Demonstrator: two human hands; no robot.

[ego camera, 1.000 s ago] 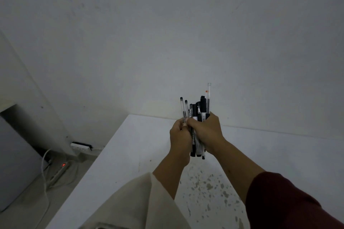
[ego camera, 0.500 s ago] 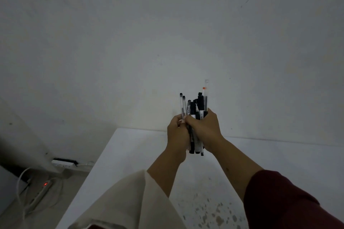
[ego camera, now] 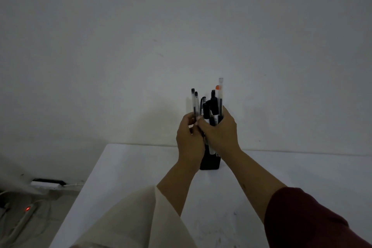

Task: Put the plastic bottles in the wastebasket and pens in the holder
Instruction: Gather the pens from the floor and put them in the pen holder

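Both hands are raised over the white table (ego camera: 124, 169) and clasp an upright bundle of pens (ego camera: 209, 106): clear-barrelled ones, black markers and one with an orange cap. My left hand (ego camera: 189, 143) grips the bundle's left side. My right hand (ego camera: 220, 133) wraps its right side. The pens' lower tips stick out below my hands, just above a black pen holder (ego camera: 210, 162) that stands on the table near the wall, partly hidden behind my wrists. No plastic bottle or wastebasket is in view.
A plain wall rises right behind the table. On the floor at the left lie a power strip with a red light (ego camera: 27, 209), cables and a white box (ego camera: 47, 184). The table's left edge runs diagonally down toward me.
The view and my hands have moved forward along the table. The black holder, unseen before, now shows just below the bundle. My grip on the pens is unchanged.
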